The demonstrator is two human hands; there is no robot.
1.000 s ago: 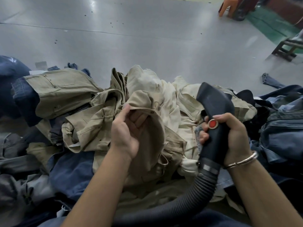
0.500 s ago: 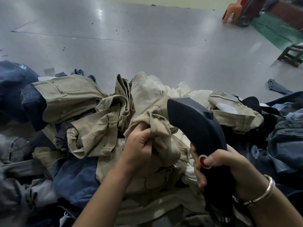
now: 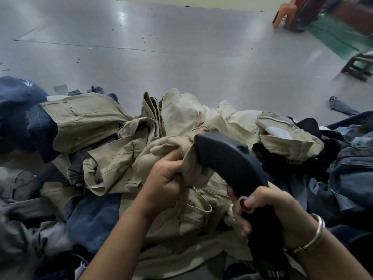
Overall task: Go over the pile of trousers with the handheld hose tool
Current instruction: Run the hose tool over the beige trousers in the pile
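Note:
A pile of khaki trousers [image 3: 121, 158] lies heaped on the grey floor, mixed with dark blue denim [image 3: 92, 219]. My left hand [image 3: 164, 181] grips a bunched fold of khaki cloth near the middle of the pile. My right hand [image 3: 270, 217] is wrapped round the handle of the black hose tool [image 3: 228, 160], with the thumb on its red button [image 3: 244, 205]. The tool's wide nozzle points up and left, against the khaki fold beside my left hand. The hose itself is mostly hidden below the frame.
More denim garments [image 3: 353, 174] are stacked at the right and at the far left. Beyond the pile stretches bare grey floor [image 3: 181, 57]. An orange plastic chair [image 3: 284, 15] and a low wooden stool [image 3: 359, 67] stand at the far right.
My right hand has tilted the tool from upright over to the left, bringing its nozzle onto the khaki fold. My left hand closed round the cloth, which it earlier held open.

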